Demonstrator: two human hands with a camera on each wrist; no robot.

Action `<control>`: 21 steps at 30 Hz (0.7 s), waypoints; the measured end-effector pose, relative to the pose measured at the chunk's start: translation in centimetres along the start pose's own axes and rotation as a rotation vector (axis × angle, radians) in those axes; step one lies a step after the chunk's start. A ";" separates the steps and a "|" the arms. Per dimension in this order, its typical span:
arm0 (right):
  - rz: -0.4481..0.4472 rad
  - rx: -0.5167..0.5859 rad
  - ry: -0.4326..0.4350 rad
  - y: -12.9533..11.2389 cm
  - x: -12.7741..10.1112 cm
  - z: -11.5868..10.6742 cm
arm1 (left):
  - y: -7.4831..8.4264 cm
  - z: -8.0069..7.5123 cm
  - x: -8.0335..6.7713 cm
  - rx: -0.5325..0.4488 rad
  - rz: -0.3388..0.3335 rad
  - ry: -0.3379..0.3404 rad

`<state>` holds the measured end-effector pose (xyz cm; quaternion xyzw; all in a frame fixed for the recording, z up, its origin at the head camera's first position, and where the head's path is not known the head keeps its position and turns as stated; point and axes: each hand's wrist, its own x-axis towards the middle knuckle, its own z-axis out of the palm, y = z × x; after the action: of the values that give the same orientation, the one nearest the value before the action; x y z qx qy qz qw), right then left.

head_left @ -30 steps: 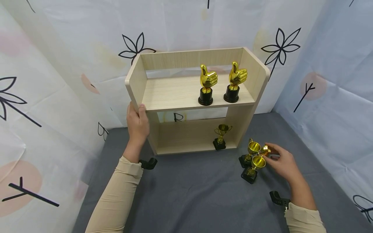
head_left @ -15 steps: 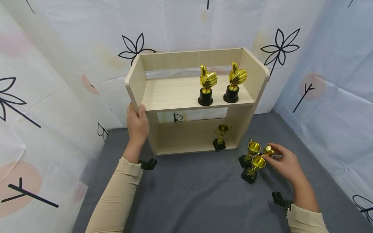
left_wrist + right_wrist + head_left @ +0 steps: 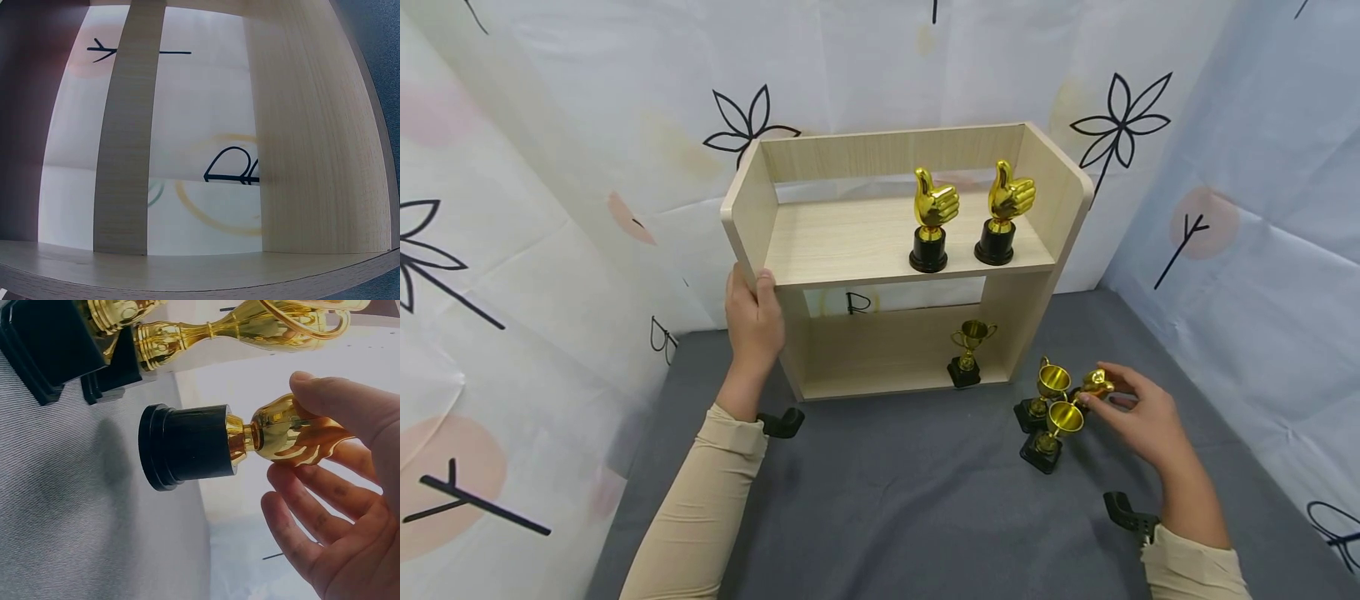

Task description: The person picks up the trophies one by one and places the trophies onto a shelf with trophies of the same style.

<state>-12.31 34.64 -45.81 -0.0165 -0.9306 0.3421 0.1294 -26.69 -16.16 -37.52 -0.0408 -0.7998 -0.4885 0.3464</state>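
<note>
My left hand (image 3: pixel 755 323) grips the left side panel of a pale wooden two-tier shelf (image 3: pixel 842 279). Over at the right, my right hand (image 3: pixel 1138 417) pinches a gold thumbs-up trophy (image 3: pixel 294 434) by its golden fist, thumb on one side and fingers on the other. Its round black base (image 3: pixel 187 447) shows in the right wrist view, raised off the grey cloth. Beside it stand two gold cup trophies, a nearer cup (image 3: pixel 1064 418) and a farther cup (image 3: pixel 1053 381), on square black bases. In the left wrist view only the shelf's inside (image 3: pixel 319 137) shows, with the hand out of sight.
Two thumbs-up trophies (image 3: pixel 929 218) (image 3: pixel 1004 212) stand on the upper tier toward the right. One cup trophy (image 3: pixel 967 352) stands at the right of the lower tier. Grey cloth (image 3: pixel 910 500) covers the table, with printed white sheets (image 3: pixel 887 67) behind and at both sides.
My right hand has shifted slightly right and up with the thumbs-up trophy, drawing it a little away from the two cups. The left hand and the shelf stay put.
</note>
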 end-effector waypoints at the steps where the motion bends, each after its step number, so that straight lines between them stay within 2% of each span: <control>1: 0.001 -0.004 0.004 -0.1 0.0 -0.1 | 0.0 0.0 0.0 0.001 0.000 -0.001; 12: -0.012 0.006 0.048 -1.0 -0.1 -0.8 | 0.0 0.0 0.0 -0.001 0.005 -0.004; 21: -0.022 0.031 0.124 -1.6 -0.2 -1.2 | 0.2 -0.1 -0.1 -0.007 0.007 -0.010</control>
<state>-11.67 34.17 -43.94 -0.0256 -0.9154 0.3535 0.1910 -26.52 -16.16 -37.39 -0.0474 -0.7997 -0.4897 0.3441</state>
